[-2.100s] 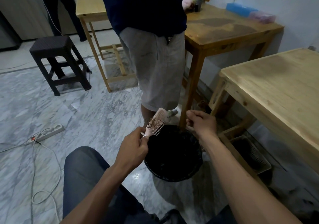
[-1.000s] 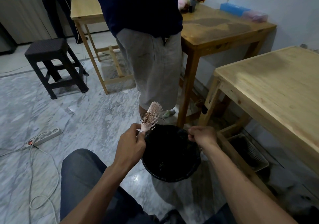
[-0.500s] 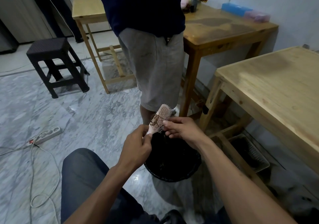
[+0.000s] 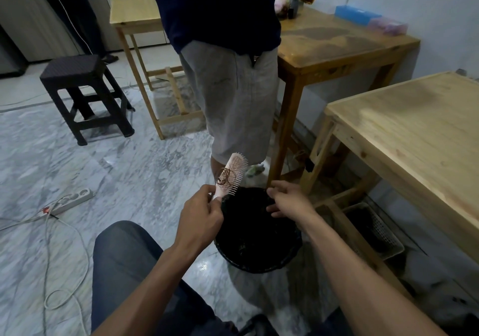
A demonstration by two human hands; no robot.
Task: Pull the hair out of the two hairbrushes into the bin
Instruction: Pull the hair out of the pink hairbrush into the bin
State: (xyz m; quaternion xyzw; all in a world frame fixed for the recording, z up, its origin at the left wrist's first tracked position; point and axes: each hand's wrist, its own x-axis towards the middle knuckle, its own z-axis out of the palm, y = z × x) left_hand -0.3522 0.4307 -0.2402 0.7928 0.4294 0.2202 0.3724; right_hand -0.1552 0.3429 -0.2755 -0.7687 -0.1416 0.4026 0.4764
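Since half a second ago, the right hand (image 4: 287, 201) has pulled back from the pink hairbrush (image 4: 231, 175). It hovers over the black bin (image 4: 259, 263) at bottom middle, fingers loose, holding nothing. Left hand (image 4: 199, 219) grips the brush handle. Brown hair (image 4: 225, 176) is still stuck in the bristles. No second brush shows.

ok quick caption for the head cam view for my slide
Left hand holds a pink hairbrush with tangled hair over a black bin; right hand hovers open.
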